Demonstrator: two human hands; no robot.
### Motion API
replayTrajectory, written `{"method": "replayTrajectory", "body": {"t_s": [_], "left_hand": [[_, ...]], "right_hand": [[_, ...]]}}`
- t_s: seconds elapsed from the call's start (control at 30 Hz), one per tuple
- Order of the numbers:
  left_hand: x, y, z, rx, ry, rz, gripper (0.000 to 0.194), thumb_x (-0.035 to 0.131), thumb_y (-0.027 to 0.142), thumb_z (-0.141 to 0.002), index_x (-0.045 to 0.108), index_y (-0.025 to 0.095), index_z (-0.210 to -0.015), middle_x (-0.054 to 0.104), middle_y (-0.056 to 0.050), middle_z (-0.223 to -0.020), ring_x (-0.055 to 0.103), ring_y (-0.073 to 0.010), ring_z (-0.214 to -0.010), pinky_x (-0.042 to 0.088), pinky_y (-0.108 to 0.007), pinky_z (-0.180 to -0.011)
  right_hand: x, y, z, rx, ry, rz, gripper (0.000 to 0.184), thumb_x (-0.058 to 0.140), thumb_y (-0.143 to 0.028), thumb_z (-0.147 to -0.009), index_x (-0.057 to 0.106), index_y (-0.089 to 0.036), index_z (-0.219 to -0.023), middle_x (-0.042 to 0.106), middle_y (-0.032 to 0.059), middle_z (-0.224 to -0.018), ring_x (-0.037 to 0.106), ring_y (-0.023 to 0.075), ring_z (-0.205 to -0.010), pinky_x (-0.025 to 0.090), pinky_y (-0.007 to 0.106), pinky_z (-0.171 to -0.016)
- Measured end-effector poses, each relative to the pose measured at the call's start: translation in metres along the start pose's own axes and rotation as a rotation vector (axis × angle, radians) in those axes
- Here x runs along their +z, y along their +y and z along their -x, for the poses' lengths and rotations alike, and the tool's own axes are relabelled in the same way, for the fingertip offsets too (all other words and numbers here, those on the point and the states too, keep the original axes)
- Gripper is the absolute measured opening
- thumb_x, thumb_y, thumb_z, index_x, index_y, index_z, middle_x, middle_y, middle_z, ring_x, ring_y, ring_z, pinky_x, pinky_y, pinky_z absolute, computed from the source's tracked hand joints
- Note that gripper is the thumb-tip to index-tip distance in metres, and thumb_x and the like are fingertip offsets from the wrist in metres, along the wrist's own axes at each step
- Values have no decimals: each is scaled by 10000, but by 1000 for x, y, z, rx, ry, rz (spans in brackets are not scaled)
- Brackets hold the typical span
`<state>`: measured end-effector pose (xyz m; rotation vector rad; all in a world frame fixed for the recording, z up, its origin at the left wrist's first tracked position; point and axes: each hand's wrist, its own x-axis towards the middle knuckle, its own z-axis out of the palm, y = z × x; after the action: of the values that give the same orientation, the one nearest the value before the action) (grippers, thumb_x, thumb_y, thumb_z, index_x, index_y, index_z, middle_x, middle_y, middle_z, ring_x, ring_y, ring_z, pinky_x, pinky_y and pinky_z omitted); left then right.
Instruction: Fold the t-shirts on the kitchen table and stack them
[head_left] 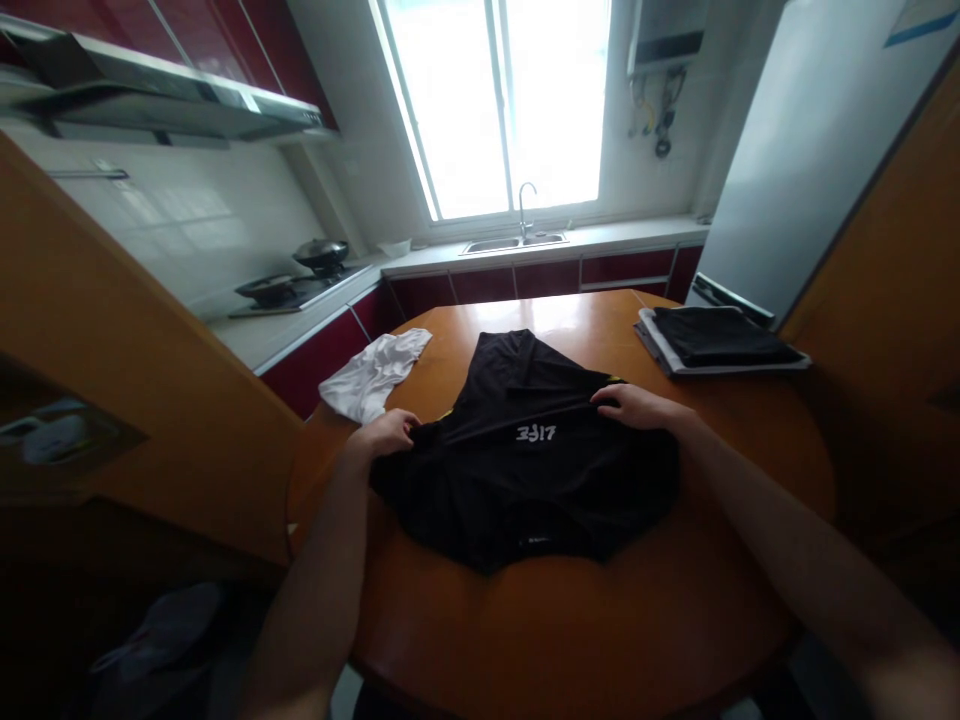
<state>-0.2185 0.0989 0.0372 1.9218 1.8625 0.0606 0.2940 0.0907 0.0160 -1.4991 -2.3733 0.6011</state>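
A black T-shirt (517, 470) lies spread on the wooden table, its neckline toward me and its hem toward the window. White lettering on its chest appears upside down from here. My left hand (388, 432) is closed on the shirt's left edge by the sleeve, fingertips partly hidden by the fabric. On the opposite edge, close to a small yellow trim, my right hand (637, 405) pinches the cloth. Some creases run across the shirt between the hands.
The round wooden table (570, 635) carries a crumpled white garment (379, 370) at far left and a stack of folded clothes (720, 340) at far right. Beyond stand a counter with a sink (514, 243), a stove with pans (321, 252), and a fridge (810, 150).
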Motion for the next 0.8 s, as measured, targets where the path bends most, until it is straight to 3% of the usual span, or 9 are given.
{"method": "replayTrajectory", "body": {"t_s": [0.07, 0.13, 0.23, 0.4, 0.53, 0.67, 0.8], "left_hand": [[0, 2, -1, 4, 173, -78, 490, 624, 153, -565, 740, 151, -1041, 756, -103, -1005, 713, -285, -966, 561, -297, -801], [6, 13, -5, 76, 382, -120, 562, 609, 139, -617, 701, 147, -1171, 695, -135, -1237, 635, -298, -1187, 498, -342, -1022], [22, 38, -11, 197, 513, -93, 611, 553, 79, -684, 650, 174, -1280, 624, -112, -1362, 571, -268, -1282, 416, -363, -1138], [55, 78, -14, 456, 451, -19, 421, 511, 137, -849, 689, 188, -1227, 626, -96, -1349, 581, -235, -1270, 408, -343, -1154], [69, 83, -14, 482, 325, -45, 406, 543, 313, -924, 678, 177, -1281, 581, -123, -1430, 550, -272, -1322, 382, -397, -1175], [65, 76, -14, 489, 302, 8, 416, 555, 358, -915, 695, 164, -1255, 596, -140, -1411, 573, -278, -1296, 404, -390, -1150], [50, 74, -21, 493, 296, 114, 358, 559, 357, -899, 737, 176, -1151, 718, -109, -1201, 668, -250, -1124, 485, -337, -1040]], "right_hand": [[0, -13, 1, 13, 64, 32, 295, 553, -305, -959, 733, -191, -1163, 718, 97, -1170, 658, 236, -1080, 466, 340, -1014], [5, -24, 0, -32, 180, 104, 298, 525, -329, -985, 745, -191, -1131, 693, 108, -1224, 621, 246, -1152, 441, 359, -1050], [22, -31, -6, -112, 255, 205, 353, 509, -405, -1008, 722, -205, -1206, 562, 114, -1442, 460, 276, -1372, 337, 425, -1162], [46, -20, -17, -34, 112, 244, 473, 464, -471, -1026, 601, -196, -1386, 418, 136, -1573, 316, 300, -1484, 252, 506, -1198], [44, -11, -19, 79, 119, 256, 562, 443, -478, -1024, 486, -145, -1474, 373, 189, -1587, 334, 339, -1462, 296, 521, -1163], [32, -19, -16, 134, 202, 237, 525, 403, -483, -1034, 535, -150, -1418, 447, 182, -1532, 388, 352, -1410, 345, 520, -1110], [22, -44, -29, 46, 298, 191, 365, 414, -366, -1038, 665, -193, -1239, 625, 123, -1318, 541, 272, -1244, 396, 415, -1045]]}}
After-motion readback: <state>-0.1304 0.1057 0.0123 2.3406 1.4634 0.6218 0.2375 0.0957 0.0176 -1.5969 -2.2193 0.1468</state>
